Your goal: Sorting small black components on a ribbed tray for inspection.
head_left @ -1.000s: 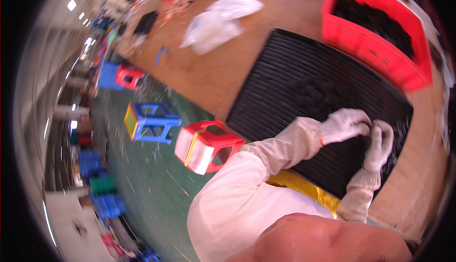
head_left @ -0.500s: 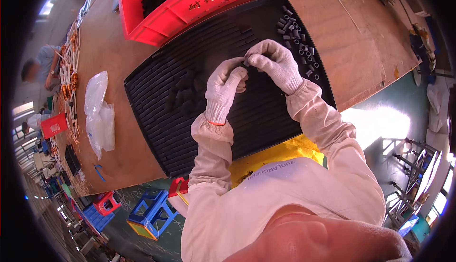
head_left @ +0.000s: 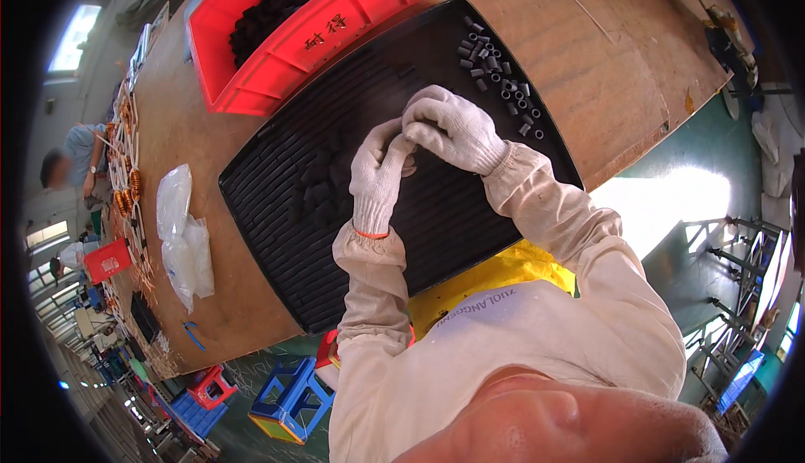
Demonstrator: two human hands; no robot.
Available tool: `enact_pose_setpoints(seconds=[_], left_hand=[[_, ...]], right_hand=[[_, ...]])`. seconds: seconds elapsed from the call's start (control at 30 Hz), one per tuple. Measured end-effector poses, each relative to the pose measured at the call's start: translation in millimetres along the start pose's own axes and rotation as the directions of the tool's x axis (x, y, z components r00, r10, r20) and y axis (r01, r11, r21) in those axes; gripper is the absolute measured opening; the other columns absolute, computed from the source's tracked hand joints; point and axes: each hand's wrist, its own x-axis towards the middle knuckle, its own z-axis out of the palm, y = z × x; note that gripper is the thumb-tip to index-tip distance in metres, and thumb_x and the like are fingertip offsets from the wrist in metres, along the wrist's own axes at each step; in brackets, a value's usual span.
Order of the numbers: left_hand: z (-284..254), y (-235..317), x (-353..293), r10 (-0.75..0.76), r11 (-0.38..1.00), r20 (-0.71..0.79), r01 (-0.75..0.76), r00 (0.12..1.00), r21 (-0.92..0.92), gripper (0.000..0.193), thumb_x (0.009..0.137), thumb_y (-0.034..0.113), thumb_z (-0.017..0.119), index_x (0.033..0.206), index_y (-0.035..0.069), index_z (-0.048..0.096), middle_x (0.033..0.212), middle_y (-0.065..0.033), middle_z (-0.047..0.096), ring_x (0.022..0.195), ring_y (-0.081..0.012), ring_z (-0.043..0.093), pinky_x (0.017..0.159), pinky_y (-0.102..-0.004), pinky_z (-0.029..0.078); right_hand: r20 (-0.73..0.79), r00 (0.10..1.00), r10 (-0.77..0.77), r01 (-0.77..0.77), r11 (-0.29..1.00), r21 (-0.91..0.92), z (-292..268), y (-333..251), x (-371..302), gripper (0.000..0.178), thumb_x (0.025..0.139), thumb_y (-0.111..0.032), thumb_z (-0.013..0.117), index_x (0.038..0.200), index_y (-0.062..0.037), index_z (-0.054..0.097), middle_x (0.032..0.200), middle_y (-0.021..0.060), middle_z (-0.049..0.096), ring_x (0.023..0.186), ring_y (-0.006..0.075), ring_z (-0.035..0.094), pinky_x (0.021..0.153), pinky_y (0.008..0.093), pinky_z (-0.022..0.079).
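Note:
Both my hands wear white knit gloves and meet over the middle of a large black tray (head_left: 482,247). My left hand (head_left: 379,171) is closed, its thumb pressed against curled fingers. Against those fingertips, my right hand (head_left: 457,133) is closed in a pinch; whatever sits between them is hidden by the gloves. Rows of long, dark strip-like pieces (head_left: 264,174) line the tray. Beside my left hand, a loose pile of dark pieces (head_left: 317,184) lies on top of them. Short dark grey tubes (head_left: 486,56) are scattered along the tray's far right side.
A red plastic bin (head_left: 251,85) of black pieces stands behind the tray at far left. Clear plastic bags (head_left: 183,241) lie left on the brown table (head_left: 239,295). Yellow material (head_left: 495,283) shows at the near edge; a blue stool (head_left: 289,400) stands below. Another person (head_left: 80,157) is at far left.
My hands have drawn closer together and sit slightly lower left in view. A small dark piece that showed at my right fingertips is now covered. The whole view has shifted a little.

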Motion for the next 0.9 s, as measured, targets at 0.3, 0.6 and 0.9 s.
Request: enact_pose_setpoints(seconds=[0.3,0.6,0.9], left_hand=[[-3.8,28.2,109.3,0.638,0.292,0.110,-0.371,0.762,0.881,0.025,0.083,0.032,0.078,0.106,0.021,0.076,0.107,-0.0069,0.062,0.098,-0.0293,0.061,0.086,-0.0424,0.052],[15.1,18.5,136.4,0.656,-0.143,0.403,-0.419,0.638,0.897,0.036,0.076,0.017,0.072,0.111,0.028,0.069,0.105,0.0046,0.060,0.102,-0.0225,0.057,0.089,-0.0435,0.046],[8.6,28.9,123.6,0.241,-0.258,0.437,-0.376,0.867,0.890,0.046,0.083,0.006,0.064,0.122,0.030,0.065,0.111,0.0031,0.064,0.112,-0.0225,0.057,0.098,-0.0446,0.044]], right_hand=[[-0.421,0.903,-0.089,-0.151,0.852,-0.502,-54.1,49.3,22.5,0.018,0.082,-0.020,0.075,0.099,-0.0174,0.074,0.107,0.0014,0.067,0.103,0.0290,0.063,0.090,0.0406,0.051],[-0.360,0.914,-0.186,-0.096,0.763,-0.639,-50.1,71.7,12.9,0.019,0.077,-0.020,0.076,0.095,-0.0178,0.071,0.103,-0.0013,0.064,0.102,0.0256,0.059,0.094,0.0443,0.046],[-0.272,0.927,-0.257,-0.001,0.725,-0.689,-34.9,69.2,14.9,0.027,0.068,-0.019,0.077,0.093,-0.0135,0.069,0.098,0.0038,0.063,0.097,0.0281,0.058,0.087,0.0461,0.046]])
